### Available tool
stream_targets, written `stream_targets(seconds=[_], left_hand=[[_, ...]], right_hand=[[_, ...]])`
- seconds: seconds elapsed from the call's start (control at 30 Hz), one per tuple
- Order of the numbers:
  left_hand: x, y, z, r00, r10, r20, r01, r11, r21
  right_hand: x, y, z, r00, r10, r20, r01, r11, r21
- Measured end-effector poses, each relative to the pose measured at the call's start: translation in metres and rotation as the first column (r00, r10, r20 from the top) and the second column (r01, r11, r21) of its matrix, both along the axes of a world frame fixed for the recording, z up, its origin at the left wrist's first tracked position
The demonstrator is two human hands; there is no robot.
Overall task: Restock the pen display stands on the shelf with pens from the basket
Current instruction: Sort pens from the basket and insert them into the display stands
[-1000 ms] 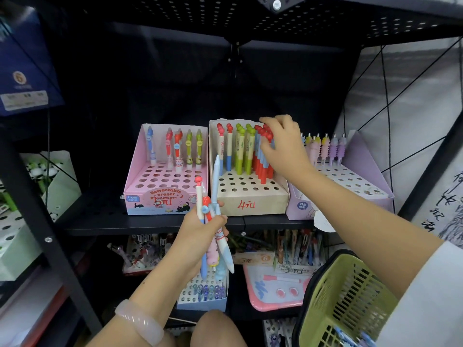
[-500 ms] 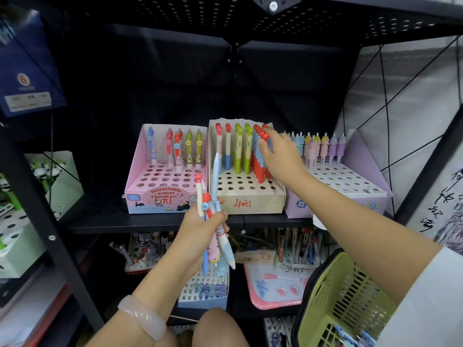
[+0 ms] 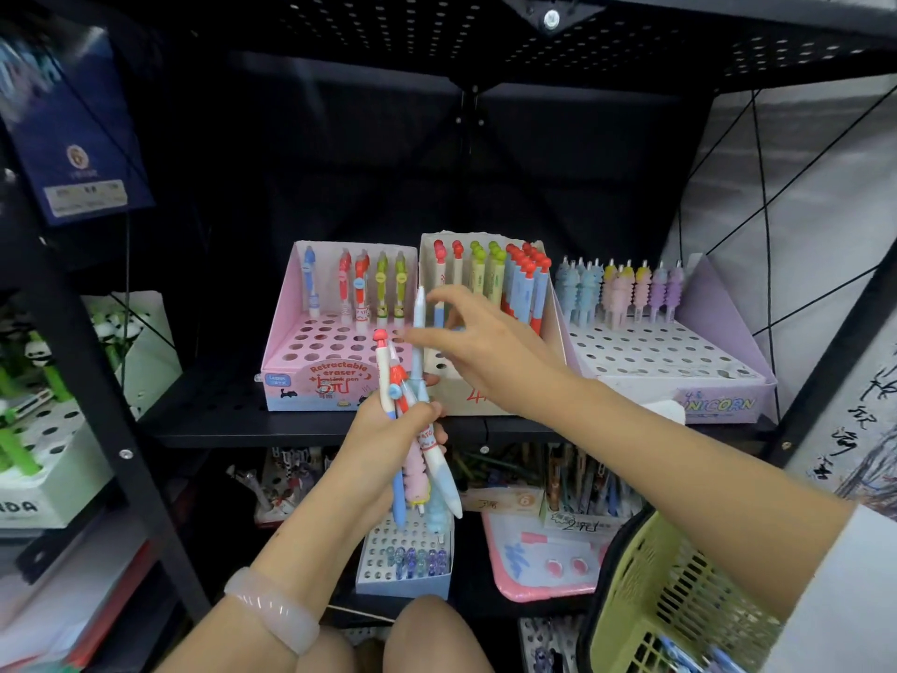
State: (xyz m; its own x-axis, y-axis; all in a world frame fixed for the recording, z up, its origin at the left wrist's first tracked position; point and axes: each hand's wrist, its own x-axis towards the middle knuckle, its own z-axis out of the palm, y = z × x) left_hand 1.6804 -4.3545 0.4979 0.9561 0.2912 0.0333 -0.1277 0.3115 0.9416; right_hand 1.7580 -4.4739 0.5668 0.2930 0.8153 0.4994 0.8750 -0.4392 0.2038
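While a bundle of pens (image 3: 412, 429) is gripped upright in the left hand (image 3: 388, 429), the right hand (image 3: 485, 354) is spread just above it, fingers apart, nothing held. Behind it, the beige display stand (image 3: 485, 400) is seen filled only along its back rows. Most holes in the pink stand (image 3: 310, 352) and unicorn stand (image 3: 679, 361) are left open; the green basket (image 3: 679, 599) sits lower right.
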Motion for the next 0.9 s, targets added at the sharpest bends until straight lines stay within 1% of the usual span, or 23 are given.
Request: stream_targets(seconds=[0.07,0.1,0.17,0.2,0.27,0.3,0.33,0.4,0.43,0.47,0.5,0.53,0.57,0.63,0.7,0.77,0.83,0.9], left_hand=[[-0.001,-0.001,0.002,1.0,-0.026,0.006,0.026,0.999,-0.024],[-0.001,-0.002,0.003,0.999,-0.044,0.011,0.044,0.999,-0.031],[-0.003,-0.003,0.004,0.997,-0.074,0.022,0.074,0.997,-0.036],[-0.004,-0.002,0.004,0.996,-0.087,0.026,0.087,0.996,-0.027],[-0.005,0.002,0.002,0.994,-0.104,0.027,0.104,0.994,0.015],[-0.007,0.005,0.001,0.995,-0.099,0.024,0.098,0.995,0.03],[-0.008,0.008,-0.001,0.997,-0.08,0.023,0.079,0.996,0.03],[-0.009,0.015,-0.004,1.0,-0.013,0.023,0.013,1.0,0.015],[-0.009,0.019,-0.005,0.999,0.03,0.021,-0.03,0.999,0.012],[-0.008,0.022,-0.006,0.997,0.074,0.019,-0.074,0.997,0.009],[-0.007,0.026,-0.005,0.993,0.114,0.019,-0.114,0.993,0.005],[-0.005,0.029,-0.004,0.989,0.148,0.022,-0.148,0.989,0.009],[-0.004,0.032,-0.002,0.984,0.176,0.028,-0.177,0.984,0.031],[-0.002,0.033,0.003,0.977,0.212,0.04,-0.215,0.972,0.1],[-0.001,0.033,0.008,0.971,0.231,0.054,-0.237,0.963,0.129],[-0.001,0.033,0.013,0.964,0.257,0.071,-0.265,0.954,0.142],[-0.001,0.033,0.017,0.956,0.285,0.074,-0.294,0.945,0.145],[0.0,0.034,0.019,0.956,0.286,0.07,-0.293,0.946,0.136]], right_hand=[[0.0,0.002,0.001,0.999,-0.036,0.007,0.036,0.999,-0.036],[0.002,0.003,0.001,0.997,-0.049,0.058,0.051,0.998,-0.031],[0.007,0.005,0.003,0.976,-0.027,0.215,0.037,0.998,-0.044],[0.011,0.004,0.004,0.968,-0.002,0.251,0.017,0.998,-0.061],[0.021,0.001,0.008,0.968,-0.001,0.25,0.02,0.997,-0.075],[0.027,-0.001,0.011,0.977,-0.036,0.212,0.044,0.998,-0.034],[0.033,-0.002,0.015,0.983,-0.087,0.162,0.081,0.996,0.044],[0.041,-0.003,0.018,0.982,-0.18,0.053,0.163,0.96,0.228],[0.041,-0.001,0.016,0.981,-0.19,-0.026,0.189,0.935,0.299],[0.037,0.002,0.013,0.976,-0.164,-0.141,0.204,0.916,0.346],[0.031,0.007,0.009,0.952,-0.108,-0.286,0.214,0.903,0.373],[0.023,0.013,0.003,0.9,-0.031,-0.435,0.222,0.891,0.396],[0.014,0.018,-0.002,0.826,0.054,-0.561,0.226,0.881,0.416],[0.0,0.028,-0.012,0.667,0.201,-0.718,0.227,0.862,0.452],[-0.009,0.036,-0.02,0.545,0.294,-0.785,0.219,0.854,0.472],[-0.015,0.042,-0.024,0.491,0.322,-0.809,0.21,0.858,0.469],[-0.016,0.046,-0.027,0.499,0.311,-0.809,0.199,0.867,0.456],[-0.016,0.046,-0.027,0.539,0.292,-0.79,0.182,0.876,0.448]])
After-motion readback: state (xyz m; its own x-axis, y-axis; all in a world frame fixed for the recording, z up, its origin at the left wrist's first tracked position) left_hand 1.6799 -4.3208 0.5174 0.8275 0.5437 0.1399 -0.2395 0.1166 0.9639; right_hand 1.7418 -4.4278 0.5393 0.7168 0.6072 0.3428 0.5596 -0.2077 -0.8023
